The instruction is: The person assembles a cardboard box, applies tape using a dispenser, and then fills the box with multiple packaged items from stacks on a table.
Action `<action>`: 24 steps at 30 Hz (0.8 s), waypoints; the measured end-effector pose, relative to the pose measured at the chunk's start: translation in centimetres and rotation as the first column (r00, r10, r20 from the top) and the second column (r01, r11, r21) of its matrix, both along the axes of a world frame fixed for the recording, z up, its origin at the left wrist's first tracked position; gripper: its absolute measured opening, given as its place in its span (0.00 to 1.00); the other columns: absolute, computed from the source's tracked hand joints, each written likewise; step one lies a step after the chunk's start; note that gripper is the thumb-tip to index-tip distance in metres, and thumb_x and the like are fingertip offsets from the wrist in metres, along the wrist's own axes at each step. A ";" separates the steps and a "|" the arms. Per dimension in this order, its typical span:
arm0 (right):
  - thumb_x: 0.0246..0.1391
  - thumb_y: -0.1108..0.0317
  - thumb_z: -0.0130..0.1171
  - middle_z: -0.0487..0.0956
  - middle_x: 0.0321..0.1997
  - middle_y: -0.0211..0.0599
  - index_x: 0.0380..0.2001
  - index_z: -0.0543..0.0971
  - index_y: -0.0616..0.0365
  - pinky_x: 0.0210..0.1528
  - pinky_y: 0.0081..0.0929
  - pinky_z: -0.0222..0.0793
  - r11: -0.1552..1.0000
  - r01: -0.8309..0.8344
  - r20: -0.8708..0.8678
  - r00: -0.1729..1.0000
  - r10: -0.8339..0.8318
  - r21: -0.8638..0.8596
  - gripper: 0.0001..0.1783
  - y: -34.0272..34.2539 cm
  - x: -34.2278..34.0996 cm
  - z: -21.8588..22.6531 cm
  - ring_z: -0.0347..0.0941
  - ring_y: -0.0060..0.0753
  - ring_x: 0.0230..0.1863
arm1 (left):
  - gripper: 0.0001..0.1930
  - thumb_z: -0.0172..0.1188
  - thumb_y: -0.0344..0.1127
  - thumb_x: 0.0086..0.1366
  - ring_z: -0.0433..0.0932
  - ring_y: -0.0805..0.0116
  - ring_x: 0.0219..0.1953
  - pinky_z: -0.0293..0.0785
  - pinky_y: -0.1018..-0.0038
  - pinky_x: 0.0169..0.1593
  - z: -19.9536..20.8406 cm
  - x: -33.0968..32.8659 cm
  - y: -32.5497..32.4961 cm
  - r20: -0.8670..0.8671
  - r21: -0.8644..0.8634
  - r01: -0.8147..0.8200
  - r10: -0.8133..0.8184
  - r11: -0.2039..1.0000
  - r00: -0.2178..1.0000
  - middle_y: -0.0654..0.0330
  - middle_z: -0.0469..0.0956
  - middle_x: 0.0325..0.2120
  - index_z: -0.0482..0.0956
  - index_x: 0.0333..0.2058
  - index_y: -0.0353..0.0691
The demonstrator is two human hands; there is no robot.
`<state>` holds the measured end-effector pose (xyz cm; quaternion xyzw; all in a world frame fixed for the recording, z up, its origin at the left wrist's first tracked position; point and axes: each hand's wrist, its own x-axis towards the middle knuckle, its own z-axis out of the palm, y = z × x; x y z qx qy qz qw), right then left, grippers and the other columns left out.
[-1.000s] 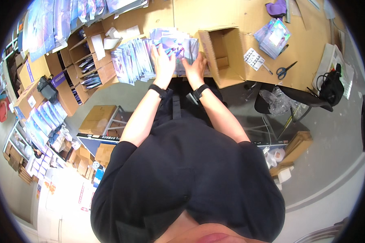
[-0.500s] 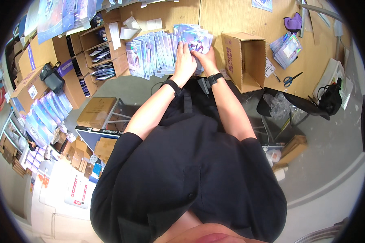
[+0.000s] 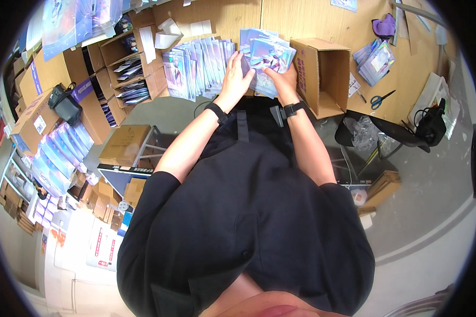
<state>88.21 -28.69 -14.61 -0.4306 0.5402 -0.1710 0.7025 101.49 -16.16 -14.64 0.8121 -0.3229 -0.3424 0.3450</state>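
My right hand (image 3: 284, 82) grips a bunch of glossy picture cards in clear sleeves (image 3: 272, 53), thumb on top and fingers underneath. These cards are fanned unevenly over more of the same kind. Beside their left edge is my left hand (image 3: 235, 80), its fingers stretched and thumb apart, with nothing visibly gripped. Left of it, a long overlapping row of similar sleeved cards (image 3: 195, 68) lies on the wooden table (image 3: 222, 21). Just right of my right hand, an open cardboard box (image 3: 322, 76) rests on its side with its opening toward me.
Farther right are another pile of sleeved cards (image 3: 375, 62), blue-handled scissors (image 3: 378, 100) and a purple cloth item (image 3: 383, 26). Cardboard compartments (image 3: 127, 74) filled with packets stand on the left, near a black pouch (image 3: 67, 105). A black cap (image 3: 391, 134) hangs over the table's front edge.
The cards in my right hand have moved right, toward the box. My left hand has come away from them, its thumb spreading, leaving a gap beside the long row.
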 end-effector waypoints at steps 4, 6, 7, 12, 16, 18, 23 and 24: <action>0.49 0.81 0.74 0.82 0.57 0.35 0.62 0.74 0.63 0.60 0.29 0.75 0.998 -0.013 0.088 0.996 0.007 0.066 0.35 0.2 -1.1 4.8 0.80 0.29 0.56 | 0.42 0.72 0.45 0.66 0.73 0.48 0.68 0.68 0.61 0.70 2.8 0.2 -1.1 -0.248 0.024 -0.097 0.100 0.995 0.963 0.41 0.73 0.62 0.60 0.69 0.31; 0.49 0.78 0.77 0.82 0.57 0.34 0.62 0.73 0.64 0.60 0.29 0.75 0.995 -0.078 0.066 0.994 0.082 -0.064 0.36 0.9 -1.9 6.9 0.79 0.27 0.55 | 0.44 0.78 0.40 0.61 0.76 0.53 0.64 0.70 0.62 0.68 3.6 0.6 -0.7 -0.462 -0.078 -0.139 0.088 0.987 0.883 0.47 0.76 0.60 0.61 0.68 0.32; 0.49 0.77 0.78 0.82 0.57 0.34 0.62 0.73 0.64 0.60 0.29 0.75 0.990 -0.114 0.011 0.993 0.115 -0.083 0.37 1.3 -2.8 7.6 0.79 0.27 0.55 | 0.43 0.78 0.37 0.61 0.75 0.55 0.65 0.69 0.62 0.69 4.1 0.6 -0.2 -0.481 -0.096 -0.126 0.065 0.987 0.874 0.46 0.75 0.62 0.61 0.68 0.33; 0.53 0.80 0.73 0.84 0.54 0.54 0.56 0.72 0.54 0.54 0.35 0.79 0.658 -0.286 0.034 0.903 0.429 -0.697 0.30 2.4 -5.6 6.0 0.84 0.48 0.51 | 0.41 0.74 0.24 0.59 0.70 0.56 0.70 0.63 0.60 0.73 6.1 -2.0 1.9 -0.390 -0.371 -0.136 -0.021 0.919 0.921 0.48 0.72 0.66 0.62 0.68 0.38; 0.56 0.74 0.69 0.86 0.52 0.49 0.52 0.73 0.53 0.50 0.44 0.80 0.447 -0.191 0.056 0.874 0.482 -0.874 0.22 1.9 -5.4 1.7 0.86 0.55 0.50 | 0.41 0.75 0.33 0.62 0.70 0.48 0.70 0.65 0.56 0.72 1.5 -4.0 3.1 -0.229 -0.405 -0.040 -0.059 0.913 0.972 0.40 0.70 0.67 0.59 0.69 0.40; 0.55 0.70 0.71 0.85 0.54 0.49 0.53 0.70 0.53 0.57 0.49 0.74 0.395 -0.180 0.043 0.868 0.494 -0.901 0.25 1.7 -5.9 -0.6 0.84 0.56 0.54 | 0.43 0.74 0.33 0.63 0.68 0.44 0.72 0.64 0.54 0.73 -0.1 -4.7 2.5 -0.287 -0.446 -0.132 -0.003 0.885 0.958 0.38 0.68 0.68 0.56 0.70 0.41; 0.53 0.66 0.77 0.77 0.61 0.56 0.61 0.62 0.50 0.60 0.48 0.71 0.517 -0.111 0.106 0.922 0.372 -0.849 0.39 3.0 -7.5 -7.2 0.78 0.57 0.57 | 0.41 0.72 0.31 0.62 0.62 0.39 0.74 0.54 0.50 0.77 -3.8 -5.9 1.4 -0.283 -0.535 -0.151 -0.008 0.831 0.959 0.38 0.65 0.70 0.60 0.71 0.38; 0.54 0.66 0.76 0.77 0.61 0.56 0.62 0.62 0.50 0.60 0.47 0.73 0.541 -0.057 0.171 0.916 0.362 -0.839 0.39 3.1 -7.6 -7.8 0.78 0.57 0.57 | 0.43 0.72 0.32 0.62 0.62 0.40 0.74 0.54 0.50 0.77 -4.5 -6.0 1.3 -0.235 -0.561 -0.111 -0.030 0.820 0.971 0.39 0.65 0.70 0.59 0.71 0.39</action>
